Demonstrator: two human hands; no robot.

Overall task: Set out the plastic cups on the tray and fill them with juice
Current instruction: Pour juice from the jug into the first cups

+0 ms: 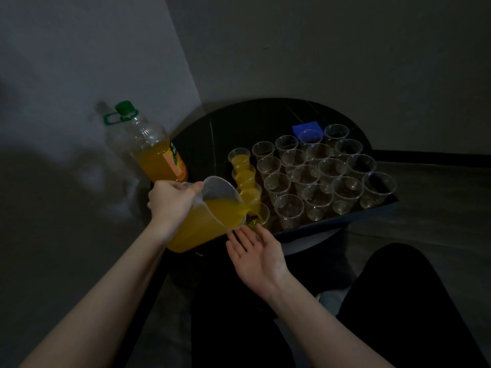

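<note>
At the tray's [345, 220] near edge, left hand [170, 200] tilting jug [212, 208], juice entering cup [259, 216]

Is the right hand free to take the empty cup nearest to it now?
Probably yes: the right hand is open and holds nothing, and the nearest empty cup stands at the tray's near edge, nothing between.

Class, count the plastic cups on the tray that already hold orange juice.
4, all in the tray's left column: clear plastic cups at the far end, second, third, and the nearest, now being filled. None seems hidden.
</note>
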